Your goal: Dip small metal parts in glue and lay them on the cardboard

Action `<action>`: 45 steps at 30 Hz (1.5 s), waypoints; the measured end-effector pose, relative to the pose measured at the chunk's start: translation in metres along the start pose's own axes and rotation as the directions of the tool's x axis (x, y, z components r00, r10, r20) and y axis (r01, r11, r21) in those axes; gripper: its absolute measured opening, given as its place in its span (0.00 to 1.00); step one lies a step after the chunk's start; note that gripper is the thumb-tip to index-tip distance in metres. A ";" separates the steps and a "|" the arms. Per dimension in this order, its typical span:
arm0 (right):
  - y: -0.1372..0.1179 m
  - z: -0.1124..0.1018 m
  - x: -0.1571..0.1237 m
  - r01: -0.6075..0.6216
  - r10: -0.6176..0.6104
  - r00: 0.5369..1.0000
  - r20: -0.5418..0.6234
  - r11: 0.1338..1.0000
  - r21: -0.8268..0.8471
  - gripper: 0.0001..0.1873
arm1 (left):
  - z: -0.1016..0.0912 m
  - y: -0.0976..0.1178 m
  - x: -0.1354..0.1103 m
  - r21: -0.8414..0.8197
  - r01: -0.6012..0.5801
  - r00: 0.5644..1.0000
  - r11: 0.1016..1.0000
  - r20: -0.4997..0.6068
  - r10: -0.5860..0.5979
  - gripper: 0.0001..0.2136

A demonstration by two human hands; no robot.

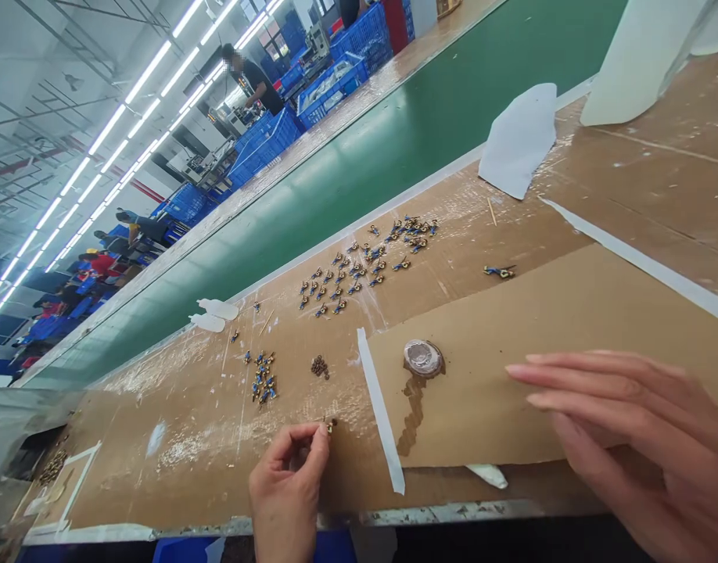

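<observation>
My left hand [292,481] is closed in a pinch near the table's front edge. Between thumb and forefinger it has a small figurine [332,425]; only a dark brown and tan end sticks out. My right hand [622,430] hovers over the brown paper sheet [488,422], fingers stretched and holding nothing visible. On that sheet sits a small round dish [422,357] with greyish-brown paste, a wet brown smear [413,414] below it. Beyond my left hand lie a pile of tiny brown pieces [320,367] and a cluster of blue-and-gold figurines [263,379].
More figurines [359,270] are spread along the far side, and a lone one [500,271] lies right. White tape [381,410] borders the sheet. Two white bottles [215,314] lie by the green conveyor belt [359,156]. Other people work beyond it among blue crates [265,145].
</observation>
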State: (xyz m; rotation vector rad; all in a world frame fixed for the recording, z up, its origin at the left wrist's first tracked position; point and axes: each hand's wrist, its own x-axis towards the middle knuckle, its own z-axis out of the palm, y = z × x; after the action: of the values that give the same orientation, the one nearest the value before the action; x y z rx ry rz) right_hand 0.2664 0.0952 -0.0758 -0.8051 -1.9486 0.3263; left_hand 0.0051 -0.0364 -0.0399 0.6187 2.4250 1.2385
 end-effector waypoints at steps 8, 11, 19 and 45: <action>0.006 0.006 0.001 -0.014 0.013 1.000 0.022 0.998 0.060 0.08 | 0.003 0.002 0.000 0.017 -0.039 0.999 0.999 -0.028 0.039 0.16; 0.006 0.006 0.001 -0.017 0.015 1.000 0.026 0.997 0.073 0.08 | 0.004 0.003 -0.002 0.030 -0.054 0.998 0.998 -0.034 0.055 0.15; 0.001 0.002 0.002 -0.057 0.055 0.998 0.016 0.994 0.096 0.10 | 0.003 0.004 -0.002 0.098 -0.046 0.998 0.994 -0.034 0.049 0.15; 0.007 0.004 -0.001 0.004 -0.004 1.000 0.001 0.986 0.166 0.10 | -0.006 -0.007 0.016 0.300 -0.055 0.998 0.952 0.056 0.040 0.18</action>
State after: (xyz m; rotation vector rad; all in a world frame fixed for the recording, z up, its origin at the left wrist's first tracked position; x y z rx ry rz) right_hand 0.2662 0.1002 -0.0818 -0.6929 -1.8957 0.4800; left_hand -0.0124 -0.0354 -0.0438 0.7859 2.5926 0.8617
